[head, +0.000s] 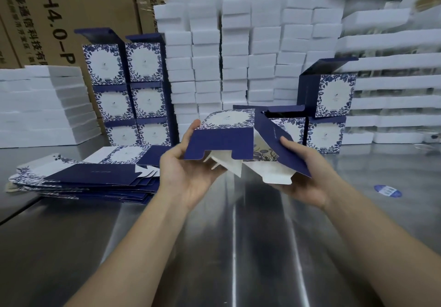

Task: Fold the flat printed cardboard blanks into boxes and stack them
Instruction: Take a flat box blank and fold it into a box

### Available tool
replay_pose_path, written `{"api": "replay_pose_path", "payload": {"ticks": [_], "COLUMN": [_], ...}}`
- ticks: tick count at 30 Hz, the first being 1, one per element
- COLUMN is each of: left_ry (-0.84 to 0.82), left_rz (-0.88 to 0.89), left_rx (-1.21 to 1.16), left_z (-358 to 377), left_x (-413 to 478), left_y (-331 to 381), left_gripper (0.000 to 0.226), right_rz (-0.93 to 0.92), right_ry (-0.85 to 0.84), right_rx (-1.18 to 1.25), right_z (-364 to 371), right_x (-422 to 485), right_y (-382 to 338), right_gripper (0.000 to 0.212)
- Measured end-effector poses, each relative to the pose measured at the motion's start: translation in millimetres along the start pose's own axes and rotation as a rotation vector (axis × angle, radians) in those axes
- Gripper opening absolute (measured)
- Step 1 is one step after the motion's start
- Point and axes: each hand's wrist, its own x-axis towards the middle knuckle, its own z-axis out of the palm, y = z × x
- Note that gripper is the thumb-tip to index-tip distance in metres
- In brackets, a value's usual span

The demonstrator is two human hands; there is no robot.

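1. The half-folded box is thin card, dark blue with a flower print, white inside, held above the shiny metal table.
2. Your left hand curls around its left side.
3. Your right hand pinches a blue flap, thumb on top.
4. Left of the box lies the pile of flat blanks.
5. Behind the box, the white foam blocks look blurry.
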Motion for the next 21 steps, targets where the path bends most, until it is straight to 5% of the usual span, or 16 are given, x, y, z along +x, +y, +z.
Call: {"api": "replay_pose_path", "payload": {"ticks": [4, 8, 11, 16, 21], "left_ry": [0.048, 0.106, 0.139, 0.194, 0.241], "left_rz": [-0.079, -0.32, -0.412, -0.249, 0.049], "left_rx": [0.327, 0.547, 0.613, 0.764, 0.924], "left_z": [0, -10, -18, -18, -6], "left_x": [-2, 0, -4, -1, -1], "left_y": [12, 15, 13, 10, -4], "left_gripper": [0.023, 0.051, 0.049, 0.049, 0.027], "right_rz": [-0.003, 0.029, 0.059, 0.026, -0.217], "right_ry": [0.016, -0.038, -0.096, -0.089, 0.036], "right_rx": [-0.112, -0.222, -0.322, -0.375, -0.731], "right_z": [-11, -20, -20, -13, 17], "right_x": [-2, -1, -3, -6, -10], "right_y": [-11, -15, -13, -13, -4], "right_gripper": [0.046, 0.044, 0.034, 0.037, 0.014]}}
